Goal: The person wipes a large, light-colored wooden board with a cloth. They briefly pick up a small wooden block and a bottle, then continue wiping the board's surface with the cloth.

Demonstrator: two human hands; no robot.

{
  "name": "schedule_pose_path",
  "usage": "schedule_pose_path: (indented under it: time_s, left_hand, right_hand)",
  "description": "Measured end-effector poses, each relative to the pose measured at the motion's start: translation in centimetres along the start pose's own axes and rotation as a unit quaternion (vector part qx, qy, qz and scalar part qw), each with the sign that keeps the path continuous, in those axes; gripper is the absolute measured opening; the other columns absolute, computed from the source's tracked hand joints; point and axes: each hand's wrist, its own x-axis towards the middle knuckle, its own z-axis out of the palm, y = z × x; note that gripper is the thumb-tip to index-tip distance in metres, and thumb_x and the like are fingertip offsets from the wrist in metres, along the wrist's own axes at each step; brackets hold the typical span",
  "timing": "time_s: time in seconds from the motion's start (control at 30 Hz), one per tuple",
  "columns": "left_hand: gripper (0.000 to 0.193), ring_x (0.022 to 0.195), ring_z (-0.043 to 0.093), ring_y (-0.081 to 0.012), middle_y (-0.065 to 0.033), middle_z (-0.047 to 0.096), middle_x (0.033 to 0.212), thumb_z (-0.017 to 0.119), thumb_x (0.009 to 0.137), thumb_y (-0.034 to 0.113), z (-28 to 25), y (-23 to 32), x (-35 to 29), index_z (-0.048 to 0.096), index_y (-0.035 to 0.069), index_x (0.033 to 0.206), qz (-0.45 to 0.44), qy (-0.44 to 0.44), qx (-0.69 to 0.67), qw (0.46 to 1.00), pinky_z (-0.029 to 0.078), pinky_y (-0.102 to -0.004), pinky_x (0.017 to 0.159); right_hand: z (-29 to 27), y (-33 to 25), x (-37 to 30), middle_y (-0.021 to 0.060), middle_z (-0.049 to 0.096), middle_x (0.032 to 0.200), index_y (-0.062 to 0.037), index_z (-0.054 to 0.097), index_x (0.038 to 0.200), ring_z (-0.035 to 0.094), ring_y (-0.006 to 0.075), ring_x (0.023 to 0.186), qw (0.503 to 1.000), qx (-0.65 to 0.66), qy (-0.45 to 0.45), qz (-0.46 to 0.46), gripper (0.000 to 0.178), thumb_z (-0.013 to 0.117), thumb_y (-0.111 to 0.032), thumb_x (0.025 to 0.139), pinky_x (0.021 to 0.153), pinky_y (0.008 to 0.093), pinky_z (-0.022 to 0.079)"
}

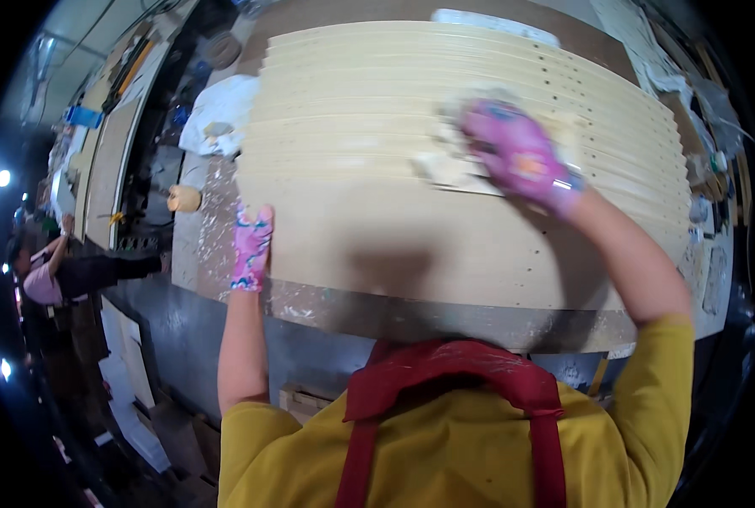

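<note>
A cream-coloured set of flat panels [335, 203] lies before me, their long edges overlapping in steps toward the far side. Rows of small dark holes run down the right part. My right hand [517, 152], in a pink patterned glove, presses a pale crumpled cloth [449, 172] on the panels right of the middle; motion blurs the hand and cloth. At the left edge of the nearest panel, my left hand [253, 245] rests in a matching glove, thumb and fingers apart, touching the edge.
The panels lie on a brown, paint-specked table [310, 305]. On its left are a small tan container [184, 199] and a white plastic bag [221, 114]. A white strip [496, 27] lies at the far edge. At the far left, another person [64, 275] stands by a bench.
</note>
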Motion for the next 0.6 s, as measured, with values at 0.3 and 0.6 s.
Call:
schedule_pose_path:
  time_s: [0.3, 0.6]
  left_hand:
    - [0.052, 0.099, 0.059, -0.0178, -0.0094, 0.064, 0.11, 0.071, 0.084, 0.021, 0.6, 5.9, -1.0, 0.051, 0.0, 0.127, 0.024, -0.044, -0.12, 0.992, 0.048, -0.0309, 0.086]
    - [0.052, 0.102, 0.057, -0.0155, -0.0061, 0.061, 0.113, 0.068, 0.084, 0.017, 1.5, 4.3, 0.1, 0.049, 0.001, 0.129, 0.107, -0.089, -0.218, 0.966, 0.047, -0.0304, 0.088]
  right_hand:
    - [3.6, -5.7, 7.7, 0.0107, 0.059, 0.088, -0.0087, 0.059, 0.104, 0.061, 0.0298, 0.076, 0.993, 0.077, -0.067, 0.064, 0.023, 0.058, -0.007, 0.081, 0.069, 0.0404, 0.05]
    - [12.5, -13.3, 18.6, 0.0152, 0.06, 0.087, -0.0071, 0.059, 0.09, 0.06, 0.0351, 0.078, 0.998, 0.005, -0.016, -0.057, 0.012, 0.052, -0.012, 0.082, 0.068, 0.0465, 0.049]
